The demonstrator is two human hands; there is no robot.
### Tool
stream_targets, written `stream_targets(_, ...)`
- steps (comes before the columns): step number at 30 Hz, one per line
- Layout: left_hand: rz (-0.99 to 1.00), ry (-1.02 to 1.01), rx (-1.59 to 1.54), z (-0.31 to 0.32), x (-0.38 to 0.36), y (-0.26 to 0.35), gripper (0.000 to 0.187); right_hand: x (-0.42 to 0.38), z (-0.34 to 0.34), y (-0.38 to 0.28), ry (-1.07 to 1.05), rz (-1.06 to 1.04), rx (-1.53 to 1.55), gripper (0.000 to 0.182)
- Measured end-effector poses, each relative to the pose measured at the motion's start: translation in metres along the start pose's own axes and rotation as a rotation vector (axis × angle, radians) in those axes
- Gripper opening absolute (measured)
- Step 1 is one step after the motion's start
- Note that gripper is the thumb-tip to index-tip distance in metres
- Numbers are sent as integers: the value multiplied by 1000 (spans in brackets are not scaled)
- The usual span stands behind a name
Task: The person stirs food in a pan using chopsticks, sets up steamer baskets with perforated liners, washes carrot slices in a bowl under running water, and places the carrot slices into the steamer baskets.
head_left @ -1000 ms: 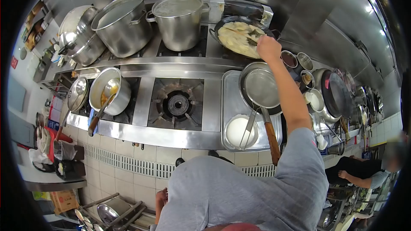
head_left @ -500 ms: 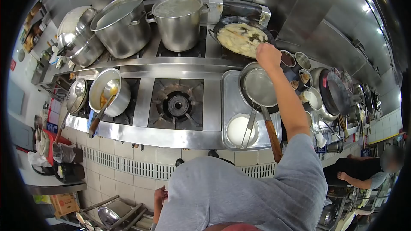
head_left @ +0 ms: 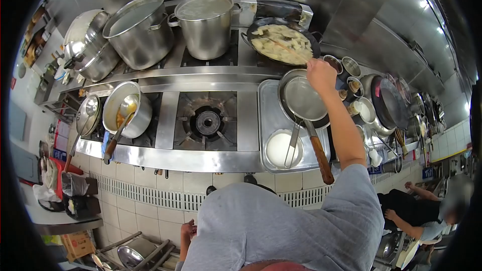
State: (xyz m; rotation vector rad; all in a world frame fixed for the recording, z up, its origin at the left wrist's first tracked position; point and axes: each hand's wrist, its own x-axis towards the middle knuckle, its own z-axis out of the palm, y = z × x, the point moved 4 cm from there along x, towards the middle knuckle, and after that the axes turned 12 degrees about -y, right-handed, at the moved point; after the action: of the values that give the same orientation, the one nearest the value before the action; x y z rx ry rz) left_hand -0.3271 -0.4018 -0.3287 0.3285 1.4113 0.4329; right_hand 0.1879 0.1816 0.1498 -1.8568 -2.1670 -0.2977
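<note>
My right hand is closed around the near end of long thin wooden chopsticks. Their far end reaches into a black wok on the back burner. Pale, flat pieces of food float in oil there. Below my right forearm, a round mesh strainer lies over a dark pan with a wooden handle. My left hand hangs low beside my body, away from the stove. Its fingers look curled, and what they hold, if anything, is hidden.
A metal tray bears the pan and a bowl of white contents. Two tall pots, one a stockpot, stand at the back. A pot with a ladle sits left of the bare burner. Another person is at right.
My right hand has moved slightly down and right, drawing the chopsticks across the wok. The food pieces have shifted. The other person's arms have moved.
</note>
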Motion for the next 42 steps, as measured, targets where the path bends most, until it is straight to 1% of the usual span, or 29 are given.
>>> stream_targets(4, 9, -14, 19, -5, 1, 4, 57, -10, 2, 2, 7, -20, -7, 26)
stream_targets(7, 27, -27, 25, -7, 1, 7, 58, -14, 1, 1, 38, 12, 40, 25)
stream_targets(10, 42, -49, 37, -12, 1, 9, 59, -20, -2, 0, -38, 4, -23, 25)
stream_targets(12, 56, -71, 34, -13, 2, 11, 60, -28, -14, 0, -36, 49, -8, 25)
stream_targets(16, 63, -162, -89, -24, 21, -11, 62, -41, -19, 12, -44, 51, -23, 20)
stream_targets(19, 42, -162, -149, -26, 22, -13, 62, -53, -30, 18, -13, 114, 13, 21)
stream_targets(22, 17, -124, -78, -24, 21, -6, 60, -69, -29, 28, 25, 137, 38, 20)
stream_targets(25, 4, -107, -16, -24, 22, 4, 58, -89, -38, 33, 81, 180, 148, 20)
stream_targets(29, 4, -109, 52, -29, 26, 12, 56, -122, -36, 41, 90, 170, 163, 20)
stream_targets(32, 32, -120, 128, -36, 36, 17, 54, -146, -37, 40, 174, 185, 214, 20)
stream_targets(34, 51, -133, 258, -41, 36, 28, 53, -165, -38, 37, 107, 219, 249, 19)
stream_targets(35, 50, -139, 398, -45, 35, 38, 53, -176, -39, 36, 75, 239, 267, 19)
stream_targets(36, 17, -140, 370, -49, 38, 39, 53, -185, -43, 34, 125, 204, 240, 19)
stream_targets(37, -17, -141, 342, -57, 46, 34, 54, -195, -48, 29, 147, 246, 299, 19)
stream_targets(39, -162, -122, -36, -71, 60, 25, 53, -219, -62, 14, 189, 335, 416, 19)
stream_targets(40, -214, -81, -68, -77, 63, 22, 51, -231, -68, 2, 175, 362, 488, 21)
stream_targets(42, -265, -108, -11, -87, 66, 25, 49, -256, -77, -24, 188, 403, 541, 22)
